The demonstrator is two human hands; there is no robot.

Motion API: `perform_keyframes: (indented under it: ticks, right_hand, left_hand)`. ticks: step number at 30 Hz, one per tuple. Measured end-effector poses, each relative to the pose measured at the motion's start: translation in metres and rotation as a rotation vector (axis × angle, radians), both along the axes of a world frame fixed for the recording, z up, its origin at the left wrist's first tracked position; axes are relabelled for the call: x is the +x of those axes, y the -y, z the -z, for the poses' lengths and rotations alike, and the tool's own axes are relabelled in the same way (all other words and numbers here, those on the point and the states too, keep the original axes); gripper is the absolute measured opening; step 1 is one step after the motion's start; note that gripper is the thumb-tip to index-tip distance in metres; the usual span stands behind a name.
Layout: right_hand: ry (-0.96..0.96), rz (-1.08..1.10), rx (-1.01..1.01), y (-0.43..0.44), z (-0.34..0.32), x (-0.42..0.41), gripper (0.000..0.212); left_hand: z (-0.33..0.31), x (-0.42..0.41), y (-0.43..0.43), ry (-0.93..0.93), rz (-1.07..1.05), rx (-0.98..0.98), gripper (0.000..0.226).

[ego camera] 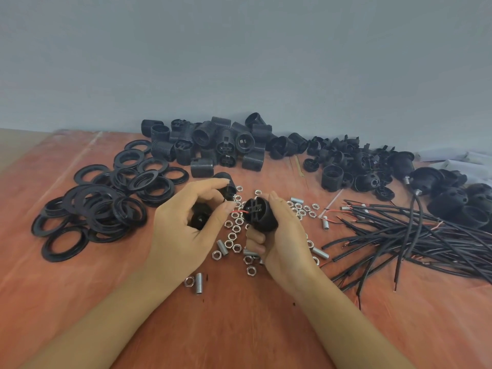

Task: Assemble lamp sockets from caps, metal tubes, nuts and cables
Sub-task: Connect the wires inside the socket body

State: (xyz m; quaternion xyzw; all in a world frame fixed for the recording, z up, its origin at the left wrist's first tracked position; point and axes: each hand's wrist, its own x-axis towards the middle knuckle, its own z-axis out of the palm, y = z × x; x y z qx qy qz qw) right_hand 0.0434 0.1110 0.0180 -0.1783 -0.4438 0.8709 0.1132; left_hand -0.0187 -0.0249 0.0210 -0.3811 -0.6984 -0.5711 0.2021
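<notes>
My right hand [279, 235] grips a black socket body [259, 214] with its open cross-shaped end turned toward me. A thin red wire [239, 211] sticks out of that end. My left hand [183, 230] pinches the red wire's tip between thumb and forefinger and also holds a black cap [200, 219] in its palm. Several steel nuts [235, 230] and short metal tubes [222, 247] lie scattered on the table under and between my hands. A bundle of black cables [415, 235] lies to the right.
A pile of black flat rings [106, 198] covers the left of the reddish table [239, 328]. Threaded black socket shells [210, 145] are heaped against the grey wall. Black caps [354, 166] and assembled sockets [458, 201] fill the back right.
</notes>
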Motion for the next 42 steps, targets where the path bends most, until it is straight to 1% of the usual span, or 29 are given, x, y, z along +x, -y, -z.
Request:
perform_keyframes:
  ticks: [2,5,10,14,19,23,25,27,29,34,39,42]
  right_hand:
    - [0.036,-0.018,-0.004,0.002,0.000,0.001,0.026]
    - [0.042,-0.023,-0.028,0.002,0.001,0.001,0.028]
    - [0.008,-0.024,0.008,0.001,0.003,0.000,0.028]
    - [-0.028,-0.008,0.129,0.000,0.006,0.001,0.027]
    - [-0.045,0.026,0.269,0.003,0.005,0.003,0.030]
    - [-0.012,0.066,0.390,0.005,0.003,0.005,0.028]
    - [-0.012,0.064,0.401,0.005,0.003,0.006,0.031]
    - [-0.015,0.059,0.404,0.006,0.002,0.006,0.033]
    - [-0.018,0.060,0.396,0.006,0.002,0.006,0.033]
    - [-0.024,0.090,0.349,0.004,0.003,0.004,0.029]
    - [-0.032,0.098,0.413,0.005,0.003,0.005,0.027]
    - [-0.037,0.097,0.433,0.006,0.002,0.005,0.030]
  left_hand:
    - [-0.001,0.001,0.000,-0.069,0.020,-0.007,0.017]
    - [0.000,0.000,0.000,-0.206,0.007,-0.079,0.012]
    - [0.004,-0.002,0.000,-0.251,0.008,-0.204,0.016]
    - [0.005,-0.003,0.001,-0.247,0.029,-0.209,0.013]
    - [0.004,-0.004,0.001,-0.197,0.070,-0.191,0.014]
    - [0.000,0.001,0.001,-0.113,0.070,-0.115,0.015]
    - [-0.004,0.003,0.002,-0.051,0.032,-0.047,0.016]
    - [-0.006,0.003,0.002,-0.053,0.005,-0.037,0.011]
    - [-0.006,0.003,0.001,-0.091,0.020,-0.075,0.007]
    - [0.000,0.002,0.001,-0.144,0.092,-0.204,0.007]
    - [0.000,0.000,0.002,-0.127,0.093,-0.240,0.007]
    - [0.000,0.000,0.002,-0.121,0.089,-0.247,0.008]
